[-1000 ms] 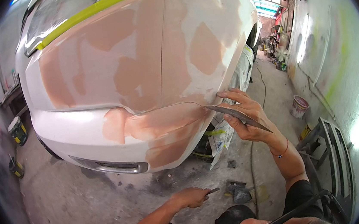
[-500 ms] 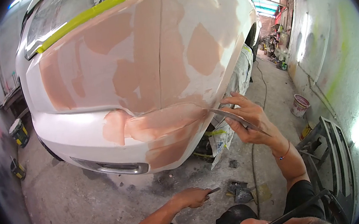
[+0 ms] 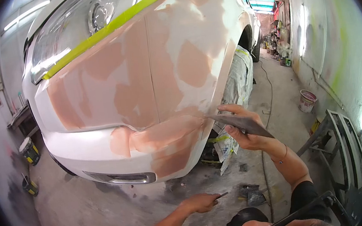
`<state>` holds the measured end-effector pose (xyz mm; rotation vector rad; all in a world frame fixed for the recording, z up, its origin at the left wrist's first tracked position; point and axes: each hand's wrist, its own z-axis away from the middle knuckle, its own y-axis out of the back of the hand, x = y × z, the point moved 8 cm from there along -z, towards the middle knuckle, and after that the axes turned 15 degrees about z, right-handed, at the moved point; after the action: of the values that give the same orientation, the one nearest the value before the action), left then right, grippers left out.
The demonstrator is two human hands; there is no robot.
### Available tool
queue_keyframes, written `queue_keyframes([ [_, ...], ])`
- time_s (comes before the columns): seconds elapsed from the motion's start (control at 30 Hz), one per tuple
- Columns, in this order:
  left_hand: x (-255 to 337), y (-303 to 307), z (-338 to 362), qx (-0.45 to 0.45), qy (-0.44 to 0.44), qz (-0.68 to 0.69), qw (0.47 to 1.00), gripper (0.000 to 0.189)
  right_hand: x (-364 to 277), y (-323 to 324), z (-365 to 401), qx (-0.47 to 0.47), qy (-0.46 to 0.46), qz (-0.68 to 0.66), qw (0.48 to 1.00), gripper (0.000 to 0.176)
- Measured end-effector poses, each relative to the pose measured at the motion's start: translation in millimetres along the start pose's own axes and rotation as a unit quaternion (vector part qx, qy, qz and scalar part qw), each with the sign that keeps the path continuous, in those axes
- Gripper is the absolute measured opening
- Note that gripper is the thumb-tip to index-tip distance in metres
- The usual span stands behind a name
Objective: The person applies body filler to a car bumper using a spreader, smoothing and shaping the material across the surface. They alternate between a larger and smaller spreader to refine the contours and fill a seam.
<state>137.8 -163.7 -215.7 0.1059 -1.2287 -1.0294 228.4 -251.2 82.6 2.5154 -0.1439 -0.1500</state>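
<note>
My right hand (image 3: 250, 128) grips a flat, dark grey sheet (image 3: 244, 123) that looks like sandpaper, thumb below and fingers above. Its pointed end is right at the bumper corner (image 3: 202, 122), where brown-pink filler covers the white paint. Lower down, away from the car, my left hand (image 3: 200, 203) is closed around a thin dark strip (image 3: 222, 195); only its end shows past the fingers. Above the bumper, the fender (image 3: 163, 66) carries several filler patches and a seam runs down it. Yellow-green tape (image 3: 112, 31) edges the headlight (image 3: 81, 29).
Grey sheeting (image 3: 238, 79) covers the front wheel. Dark scraps (image 3: 253, 194) lie on the concrete floor beside a cable (image 3: 266, 179). A metal frame (image 3: 345, 149) and a bucket (image 3: 307, 101) stand on the right by the wall. Paint cans (image 3: 29, 150) are at the left.
The camera view has shifted, showing more of the headlight. The sheet in my right hand has turned so more of its flat face shows. My left hand still holds the strip.
</note>
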Motion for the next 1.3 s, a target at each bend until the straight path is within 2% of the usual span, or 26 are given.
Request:
queue_keyframes([
  [0.03, 1.0, 1.7, -1.1, 0.019, -0.021, -0.002, 1.000, 0.044, 1.8, -0.9, -0.9, 0.004, 0.001, 0.001, 1.000, 0.034],
  [0.1, -2.4, -0.3, -4.6, 0.017, -0.015, 0.000, 1.000, 0.045, -13.7, -5.9, 1.8, 0.013, 0.132, 0.088, 0.987, 0.038],
  [0.13, -3.4, -0.2, -5.0, 0.014, -0.008, 0.003, 1.000, 0.046, -11.9, -13.3, 4.1, -0.027, 0.137, 0.100, 0.985, 0.045],
  [0.17, -3.3, 0.3, -4.1, 0.015, -0.007, 0.000, 1.000, 0.046, -13.3, -12.0, 6.0, -0.024, 0.138, 0.100, 0.985, 0.045],
  [0.23, 1.8, 2.6, -1.1, 0.026, -0.028, 0.012, 0.999, 0.047, -26.6, -14.8, 8.7, -0.042, 0.168, 0.202, 0.964, 0.048],
  [0.27, 3.6, 3.6, 0.2, 0.024, -0.024, 0.008, 0.999, 0.047, -28.4, -17.3, 11.0, -0.008, 0.174, 0.244, 0.954, 0.048],
  [0.37, 6.0, 0.8, 3.0, -0.015, 0.015, -0.007, 1.000, 0.051, -32.7, -19.4, 13.8, 0.004, 0.177, 0.283, 0.943, 0.048],
  [0.43, 5.7, 0.4, 2.2, 0.000, -0.011, 0.003, 1.000, 0.052, -35.2, -18.1, 12.1, 0.008, 0.166, 0.274, 0.947, 0.048],
  [0.8, 13.8, 2.4, 6.6, -0.014, 0.012, -0.010, 1.000, 0.054, -34.9, -17.3, 10.9, 0.021, 0.138, 0.245, 0.959, 0.052],
  [0.9, 12.1, 0.8, 4.3, -0.024, 0.019, 0.000, 1.000, 0.053, -39.3, -16.3, 9.7, 0.025, 0.131, 0.242, 0.961, 0.049],
  [0.97, 4.5, -3.1, 0.2, -0.034, 0.033, 0.000, 0.999, 0.053, -42.3, -17.8, 10.9, 0.031, 0.138, 0.292, 0.946, 0.046],
  [1.07, -5.6, -7.3, -3.5, -0.019, 0.014, -0.002, 1.000, 0.053, -42.8, -16.0, 11.7, 0.033, 0.127, 0.305, 0.943, 0.042],
  [1.27, 2.0, -5.2, -0.6, -0.032, 0.039, -0.005, 0.999, 0.053, -42.1, -11.5, 12.9, 0.041, 0.131, 0.311, 0.941, 0.039],
  [1.3, 0.7, -6.1, -3.1, -0.023, 0.021, 0.000, 1.000, 0.053, -41.0, -11.0, 13.5, 0.043, 0.128, 0.309, 0.942, 0.039],
])
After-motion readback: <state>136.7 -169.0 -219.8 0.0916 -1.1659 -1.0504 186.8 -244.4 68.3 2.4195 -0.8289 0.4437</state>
